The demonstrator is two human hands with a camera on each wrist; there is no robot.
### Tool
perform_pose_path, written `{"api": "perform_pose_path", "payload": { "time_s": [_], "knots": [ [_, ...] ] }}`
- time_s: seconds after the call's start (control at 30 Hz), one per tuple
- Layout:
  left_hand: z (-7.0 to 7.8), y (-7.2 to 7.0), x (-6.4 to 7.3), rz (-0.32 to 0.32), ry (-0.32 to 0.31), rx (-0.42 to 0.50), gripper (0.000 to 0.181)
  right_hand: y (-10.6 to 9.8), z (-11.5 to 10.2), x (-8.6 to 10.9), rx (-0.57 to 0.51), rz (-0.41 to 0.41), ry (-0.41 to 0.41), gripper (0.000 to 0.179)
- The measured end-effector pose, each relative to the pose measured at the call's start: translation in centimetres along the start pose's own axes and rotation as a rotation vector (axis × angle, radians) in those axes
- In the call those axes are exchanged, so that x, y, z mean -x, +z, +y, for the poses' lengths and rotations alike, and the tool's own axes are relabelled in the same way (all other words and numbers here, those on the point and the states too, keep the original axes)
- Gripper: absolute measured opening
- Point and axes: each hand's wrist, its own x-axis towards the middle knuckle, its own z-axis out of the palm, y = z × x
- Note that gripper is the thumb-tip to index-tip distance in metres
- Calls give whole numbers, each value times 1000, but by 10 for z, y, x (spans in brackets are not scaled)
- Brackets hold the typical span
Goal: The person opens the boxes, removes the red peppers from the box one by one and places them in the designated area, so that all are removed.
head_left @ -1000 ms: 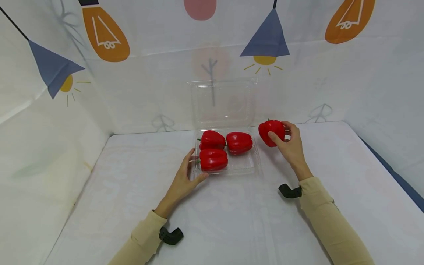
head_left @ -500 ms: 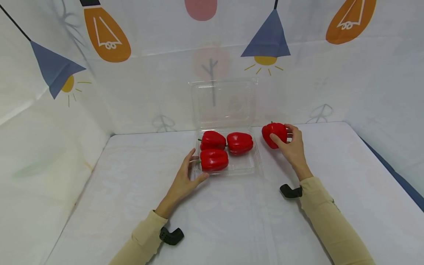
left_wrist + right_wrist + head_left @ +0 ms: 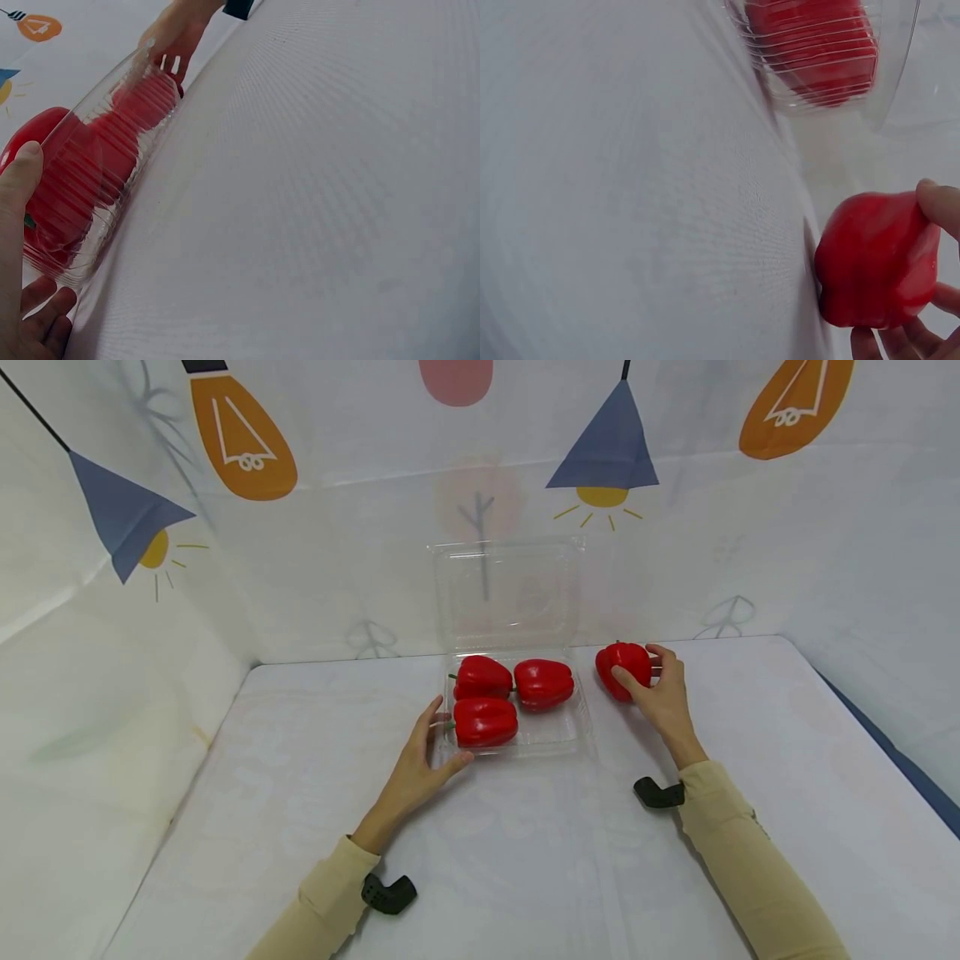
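Observation:
My right hand [image 3: 660, 689] grips a red bell pepper [image 3: 621, 670] with its thumb on the near side, right of the clear plastic container. In the right wrist view, this bell pepper [image 3: 877, 259] is at or just above the table; I cannot tell which. The hinged container [image 3: 551, 739] lies open with three red bell peppers [image 3: 485, 722] inside, two on the left and one at back right. My left hand [image 3: 416, 768] is at its front left corner, thumb along the front and fingers beside the left wall. In the left wrist view, the ribbed wall [image 3: 112, 165] shows up close.
The container's clear lid [image 3: 510, 597] stands raised against the back cloth [image 3: 337, 552], which has printed lamps and bulbs. A white cloth covers the table [image 3: 525, 860]. Black wrist cameras [image 3: 388, 894] sit at both cuffs.
The right hand has moved the bell pepper slightly right and down, away from the container and toward the table. The left hand and the container have stayed in place.

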Motion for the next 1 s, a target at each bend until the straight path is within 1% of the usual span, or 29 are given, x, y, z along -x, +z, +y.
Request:
{"api": "perform_pose_path", "payload": {
  "time_s": [0.27, 0.57, 0.83, 1.0],
  "knots": [
    [-1, 1, 0, 0, 7, -1, 92, 2, 4, -1, 7, -4, -19, 76],
    [-1, 1, 0, 4, 0, 5, 91, 1, 5, 0, 27, -73, 24, 82],
    [-2, 1, 0, 2, 6, 0, 91, 2, 7, 0, 64, -104, 3, 83],
    [-1, 0, 0, 4, 4, 2, 92, 2, 6, -1, 69, -130, -7, 82]
  ]
}}
